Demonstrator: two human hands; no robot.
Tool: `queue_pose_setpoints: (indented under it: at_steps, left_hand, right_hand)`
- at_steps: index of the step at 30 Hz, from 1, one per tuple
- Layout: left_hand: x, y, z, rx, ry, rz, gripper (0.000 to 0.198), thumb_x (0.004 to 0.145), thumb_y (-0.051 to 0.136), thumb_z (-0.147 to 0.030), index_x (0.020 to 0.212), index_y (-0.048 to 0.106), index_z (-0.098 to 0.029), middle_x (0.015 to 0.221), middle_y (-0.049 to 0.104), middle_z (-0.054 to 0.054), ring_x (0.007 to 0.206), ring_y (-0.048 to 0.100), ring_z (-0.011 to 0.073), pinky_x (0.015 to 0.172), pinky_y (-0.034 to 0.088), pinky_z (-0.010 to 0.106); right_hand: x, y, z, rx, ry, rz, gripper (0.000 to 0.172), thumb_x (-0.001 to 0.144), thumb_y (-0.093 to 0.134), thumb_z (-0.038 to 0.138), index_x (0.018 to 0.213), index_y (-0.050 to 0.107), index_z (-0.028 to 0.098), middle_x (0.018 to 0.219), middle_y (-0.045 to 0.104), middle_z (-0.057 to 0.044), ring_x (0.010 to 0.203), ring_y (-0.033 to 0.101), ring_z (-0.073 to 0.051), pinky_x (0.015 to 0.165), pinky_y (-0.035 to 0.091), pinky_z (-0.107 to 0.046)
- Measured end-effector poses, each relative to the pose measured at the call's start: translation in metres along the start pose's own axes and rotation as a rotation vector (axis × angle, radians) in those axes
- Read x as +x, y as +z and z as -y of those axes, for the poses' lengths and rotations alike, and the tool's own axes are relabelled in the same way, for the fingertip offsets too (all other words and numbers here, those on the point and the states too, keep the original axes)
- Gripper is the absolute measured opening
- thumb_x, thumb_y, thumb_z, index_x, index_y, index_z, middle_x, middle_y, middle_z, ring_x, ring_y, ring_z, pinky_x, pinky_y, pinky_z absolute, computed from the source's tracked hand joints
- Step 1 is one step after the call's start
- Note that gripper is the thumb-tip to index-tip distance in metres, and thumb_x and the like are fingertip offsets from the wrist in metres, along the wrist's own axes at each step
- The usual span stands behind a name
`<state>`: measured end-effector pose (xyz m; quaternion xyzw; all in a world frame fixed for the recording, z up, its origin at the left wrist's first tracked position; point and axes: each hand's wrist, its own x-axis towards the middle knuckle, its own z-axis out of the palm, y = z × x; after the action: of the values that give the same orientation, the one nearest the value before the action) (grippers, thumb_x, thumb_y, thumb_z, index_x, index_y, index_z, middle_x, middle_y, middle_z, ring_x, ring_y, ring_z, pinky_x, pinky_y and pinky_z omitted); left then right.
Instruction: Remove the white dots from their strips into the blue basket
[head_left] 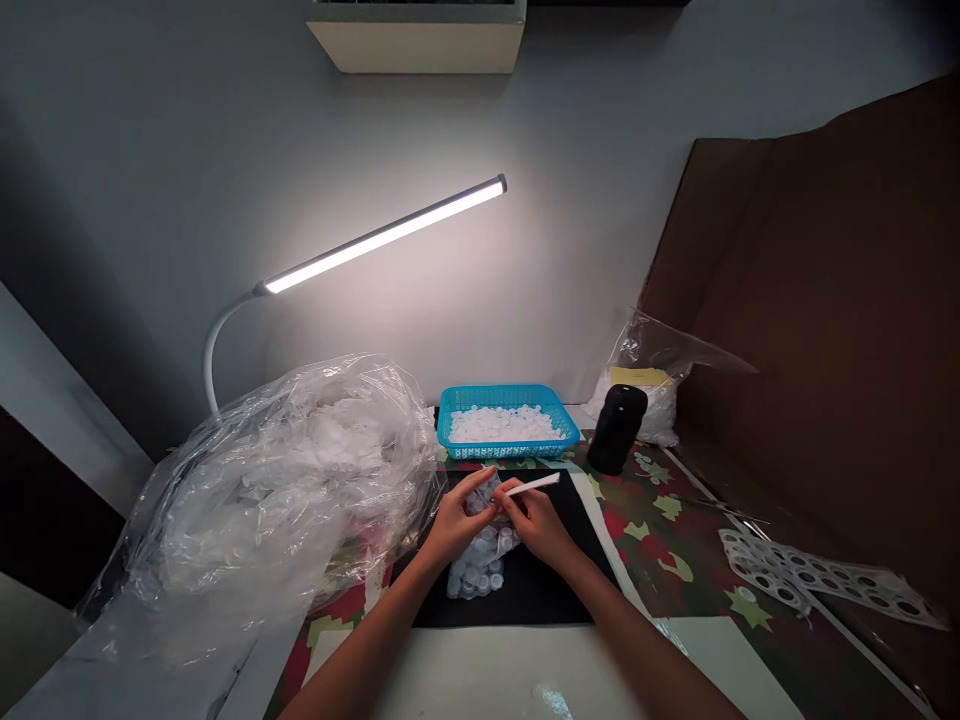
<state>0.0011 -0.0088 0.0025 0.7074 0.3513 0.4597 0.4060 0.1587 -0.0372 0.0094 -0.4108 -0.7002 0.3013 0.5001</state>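
Two hands worked over a black mat point(517, 600) on the tabletop point(637, 530): the right hand point(536, 525) pinched a white stick point(532, 485), the left hand point(454, 525) curled around small white plastic caps point(480, 565). A blue basket point(480, 395) held a heap; a clear plastic bag point(277, 510) bulged with more.

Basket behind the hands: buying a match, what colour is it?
The basket is bright blue, best seen in the head view.
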Motion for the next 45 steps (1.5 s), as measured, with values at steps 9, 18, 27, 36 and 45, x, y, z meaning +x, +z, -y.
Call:
queue_pose_setpoints:
  at_steps: [9, 18, 27, 36, 45]
  left_hand:
    - [0.001, 0.000, 0.007, 0.010, 0.021, -0.005, 0.057, 0.070, 0.069, -0.019, 0.125, 0.054, -0.021, 0.133, 0.051, 0.008, 0.125, 0.042, 0.0263, 0.107, 0.030, 0.042]
    - [0.000, -0.001, 0.005, -0.003, 0.025, 0.001, 0.056, 0.071, 0.069, -0.019, 0.126, 0.053, -0.020, 0.133, 0.050, 0.009, 0.126, 0.041, 0.0257, 0.107, 0.029, 0.041]
    - [-0.001, 0.002, 0.003, -0.032, 0.046, 0.040, 0.056, 0.072, 0.069, -0.022, 0.125, 0.054, -0.022, 0.132, 0.051, 0.008, 0.124, 0.043, 0.0255, 0.106, 0.033, 0.039]
    - [-0.002, 0.002, 0.002, -0.025, 0.036, 0.033, 0.057, 0.072, 0.069, -0.023, 0.126, 0.053, -0.022, 0.133, 0.050, 0.008, 0.126, 0.042, 0.0249, 0.107, 0.030, 0.040]
    - [0.000, 0.000, 0.007, 0.002, 0.023, -0.016, 0.056, 0.071, 0.069, -0.022, 0.125, 0.053, -0.022, 0.133, 0.051, 0.007, 0.125, 0.042, 0.0249, 0.107, 0.029, 0.040]
  right_hand:
    - [0.004, -0.014, 0.009, -0.001, -0.004, -0.182, 0.026, 0.091, 0.043, 0.035, 0.077, 0.057, 0.018, 0.067, 0.051, 0.000, 0.063, 0.051, -0.015, 0.059, 0.038, -0.025]
    - [0.005, -0.015, 0.008, -0.010, 0.019, -0.173, 0.027, 0.089, 0.044, 0.037, 0.077, 0.059, 0.018, 0.067, 0.054, -0.001, 0.063, 0.054, -0.016, 0.059, 0.041, -0.025]
    - [0.004, -0.009, -0.001, -0.035, 0.034, -0.093, 0.024, 0.088, 0.047, 0.035, 0.077, 0.059, 0.018, 0.066, 0.056, -0.001, 0.060, 0.053, -0.016, 0.057, 0.039, -0.025]
    - [0.006, -0.012, 0.000, -0.008, 0.046, -0.171, 0.028, 0.087, 0.047, 0.039, 0.074, 0.059, 0.018, 0.062, 0.053, -0.001, 0.057, 0.050, -0.015, 0.054, 0.038, -0.025]
    - [0.008, -0.019, 0.005, 0.097, 0.050, -0.243, 0.032, 0.088, 0.044, 0.042, 0.073, 0.059, 0.018, 0.060, 0.047, 0.000, 0.056, 0.046, -0.014, 0.053, 0.037, -0.025]
